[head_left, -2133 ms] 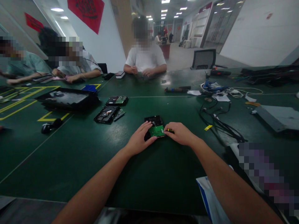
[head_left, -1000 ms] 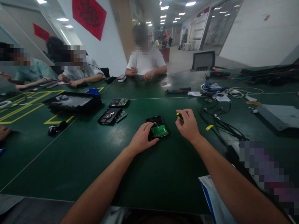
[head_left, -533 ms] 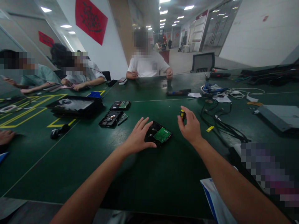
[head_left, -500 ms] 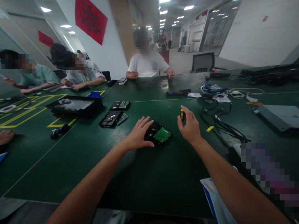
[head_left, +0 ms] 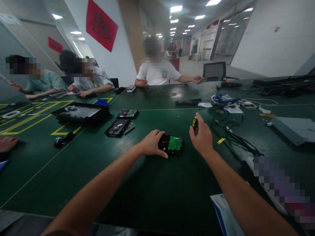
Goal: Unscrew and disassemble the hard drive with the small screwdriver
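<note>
A black hard drive (head_left: 171,144) with a green circuit board facing up lies flat on the dark green table (head_left: 157,190) in front of me. My left hand (head_left: 153,146) grips the drive's left end, fingers curled over its edge. My right hand (head_left: 201,137) hovers just right of the drive, closed on a small yellow-and-black screwdriver (head_left: 195,122) that points up and away.
Two more opened drives (head_left: 118,127) (head_left: 127,113) and a black tray (head_left: 80,113) lie at the left. Black cables (head_left: 230,131) run at the right beside a grey panel (head_left: 295,129). A computer mouse (head_left: 59,141) sits left. Several people sit at the table's far and left sides.
My right hand lifted the screwdriver off the drive and drew back to the right. My left hand turned the drive on the table and now grips its left end.
</note>
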A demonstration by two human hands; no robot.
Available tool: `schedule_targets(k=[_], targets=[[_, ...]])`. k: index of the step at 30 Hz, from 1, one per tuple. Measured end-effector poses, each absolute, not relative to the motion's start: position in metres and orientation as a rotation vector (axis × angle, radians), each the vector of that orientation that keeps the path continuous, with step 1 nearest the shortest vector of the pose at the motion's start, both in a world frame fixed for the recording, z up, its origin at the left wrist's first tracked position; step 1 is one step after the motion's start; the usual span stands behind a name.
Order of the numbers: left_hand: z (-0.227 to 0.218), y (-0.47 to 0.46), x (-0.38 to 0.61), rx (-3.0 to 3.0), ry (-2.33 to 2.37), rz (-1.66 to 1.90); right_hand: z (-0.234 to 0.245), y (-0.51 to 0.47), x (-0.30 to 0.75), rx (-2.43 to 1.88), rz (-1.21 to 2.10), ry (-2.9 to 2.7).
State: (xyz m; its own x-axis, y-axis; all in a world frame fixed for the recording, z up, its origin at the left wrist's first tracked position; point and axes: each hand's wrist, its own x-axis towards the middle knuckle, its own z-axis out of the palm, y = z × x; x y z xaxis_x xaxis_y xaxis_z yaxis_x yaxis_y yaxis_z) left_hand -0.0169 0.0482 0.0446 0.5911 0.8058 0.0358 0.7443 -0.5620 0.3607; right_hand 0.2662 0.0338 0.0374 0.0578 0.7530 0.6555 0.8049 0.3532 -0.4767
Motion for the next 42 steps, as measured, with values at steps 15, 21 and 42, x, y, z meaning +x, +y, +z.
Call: schedule_targets(k=[15,21,42], targets=[[0.038,-0.060,-0.005,2.351,1.484,0.480,0.034,0.039,0.269,-1.356,0.034,-1.425],[0.022,-0.054,0.027,2.237,1.698,0.627,0.040,0.036,0.263,-1.293,0.028,-1.340],[0.094,0.047,0.065,2.649,1.051,0.934,0.055,0.021,0.240,-1.064,0.506,-1.553]])
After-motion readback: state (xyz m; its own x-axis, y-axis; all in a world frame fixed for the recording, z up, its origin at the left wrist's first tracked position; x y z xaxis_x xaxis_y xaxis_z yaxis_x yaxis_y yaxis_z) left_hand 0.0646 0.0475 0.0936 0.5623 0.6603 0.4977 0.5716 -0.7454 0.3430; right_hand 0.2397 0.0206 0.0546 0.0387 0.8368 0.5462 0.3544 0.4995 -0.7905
